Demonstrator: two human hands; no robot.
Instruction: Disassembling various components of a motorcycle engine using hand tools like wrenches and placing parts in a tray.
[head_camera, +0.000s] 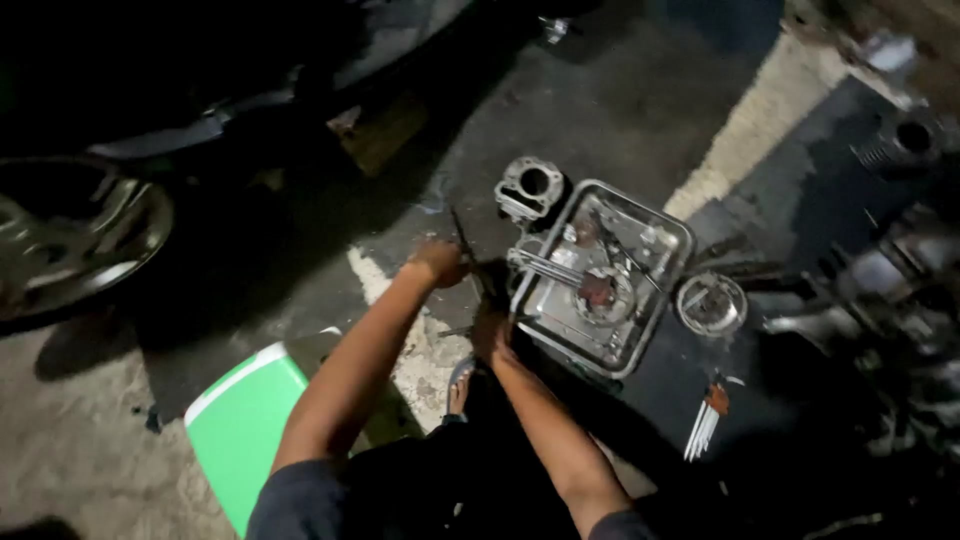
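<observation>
Dark sleeves and two bare forearms are seen nearest the camera, above a green stool (240, 425) on the concrete floor (90, 460). A thin dark tool, perhaps a screwdriver (463, 238), is gripped by the closed fingers of the left hand (438, 263). The right hand (490, 330) is curled around something small and dark beside the near corner of a metal tray (665, 228); what it holds cannot be told. Loose engine parts are gathered in the tray, among them a round geared piece (603, 295). An engine cylinder (530, 187) stands just beyond the tray, and a round cover (711, 303) lies to its right. Judging by these removed parts, much dismantling appears done; sorting or refitting seems left.
</observation>
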